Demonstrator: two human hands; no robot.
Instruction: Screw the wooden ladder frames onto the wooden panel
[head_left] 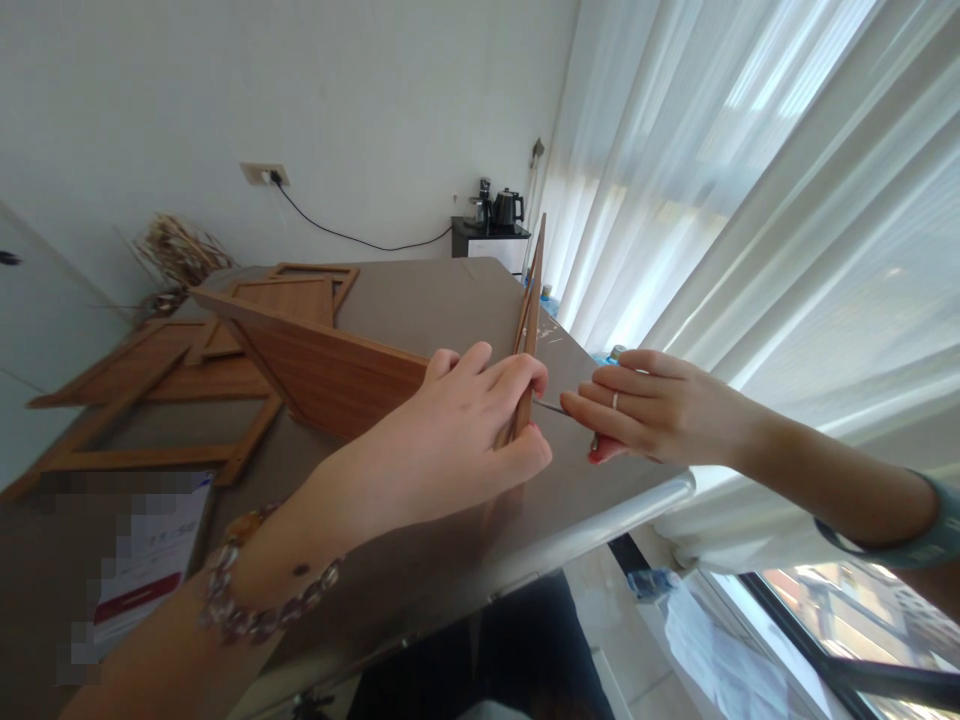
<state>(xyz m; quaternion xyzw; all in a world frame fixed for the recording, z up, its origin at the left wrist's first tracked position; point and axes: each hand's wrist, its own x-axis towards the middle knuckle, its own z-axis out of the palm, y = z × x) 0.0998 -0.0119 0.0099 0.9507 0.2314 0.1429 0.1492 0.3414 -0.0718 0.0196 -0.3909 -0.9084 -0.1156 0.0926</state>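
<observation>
My left hand (457,440) is closed on the near end of an upright brown wooden panel (534,300), its thumb and fingers on either side of the edge. In my right hand (652,405), the fingers are curled around a tool with a thin metal shaft (551,407). Its handle is hidden in the palm, so I cannot tell its exact kind. The shaft points left and meets, or nearly meets, the panel edge by my left fingertips. Left of that stands another wooden panel (330,375), tilted and joined out of sight or hidden behind my left hand.
Flat wooden frames (142,457) and panels lie on the left of the grey-brown table (420,300). A printed sheet (150,560) is at the near left. White curtains (675,200) hang to the right. A kettle (508,207) stands on a small cabinet behind the table.
</observation>
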